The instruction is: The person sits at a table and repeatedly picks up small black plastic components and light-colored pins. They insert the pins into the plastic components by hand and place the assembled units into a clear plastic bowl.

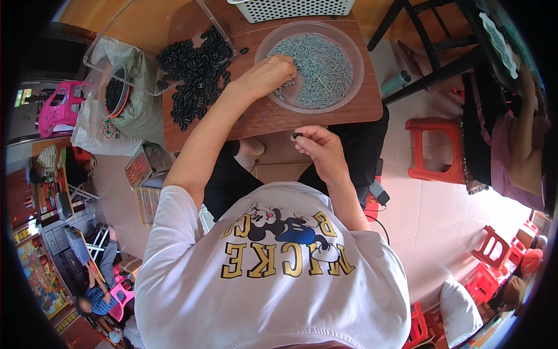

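A round clear plastic basin (356,75) on the brown table holds a heap of small grey screws (314,67). My left hand (270,75) reaches over its left rim, fingers curled down onto the screws; its fingertips are partly hidden, so what they hold cannot be made out. In front of the table edge, my right hand (324,152) pinches a small black plastic piece (297,135) between thumb and fingers. Many similar black pieces (195,72), oval with holes, lie piled on the table to the left of the basin.
Beside the pile, a clear plastic box (93,58) lies tipped at the table's left edge. A white perforated basket (290,9) stands at the back. Sacks (93,131) lean at the left. A red stool (435,150) and a seated person (517,145) are at the right.
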A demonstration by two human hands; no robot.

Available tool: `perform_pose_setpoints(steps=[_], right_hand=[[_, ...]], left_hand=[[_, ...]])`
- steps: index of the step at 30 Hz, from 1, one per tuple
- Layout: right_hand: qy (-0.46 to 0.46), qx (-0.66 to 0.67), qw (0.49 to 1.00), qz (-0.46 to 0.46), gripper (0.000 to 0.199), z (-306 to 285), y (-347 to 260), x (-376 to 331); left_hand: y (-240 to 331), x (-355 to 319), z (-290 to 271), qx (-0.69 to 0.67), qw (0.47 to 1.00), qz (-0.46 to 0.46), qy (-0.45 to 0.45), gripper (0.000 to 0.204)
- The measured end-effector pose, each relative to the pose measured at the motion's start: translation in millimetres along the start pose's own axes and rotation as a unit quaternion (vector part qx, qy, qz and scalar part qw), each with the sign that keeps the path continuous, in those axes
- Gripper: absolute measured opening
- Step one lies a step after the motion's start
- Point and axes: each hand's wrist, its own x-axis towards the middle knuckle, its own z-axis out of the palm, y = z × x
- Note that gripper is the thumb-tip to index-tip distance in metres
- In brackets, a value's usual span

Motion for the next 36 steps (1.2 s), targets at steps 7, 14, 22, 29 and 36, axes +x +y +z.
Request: perform_pose_setpoints(steps=[7,14,22,29,36], right_hand=[[0.004,-0.006,1.000,0.004,0.018,0,1,0],[0.002,-0.007,1.000,0.006,0.019,1,2,0],[0.007,-0.008,1.000,0.010,0.018,0,2,0],[0.009,-0.015,1.000,0.008,0.019,-1,3,1],[0.031,0.012,0.999,0.008,0.022,-1,4,2]], left_hand=[[-2,-1,-7,-0.040,0.999,-0.011,0.016,0.010],[-3,-1,-10,0.002,1.000,0.025,-0.005,0.010],[-3,-5,-10,0.008,1.000,0.007,-0.021,0.012],[-10,-5,-11,-0.003,1.000,0.013,-0.003,0.014],[-10,-5,-23,0.012,1.000,0.000,0.022,0.012]])
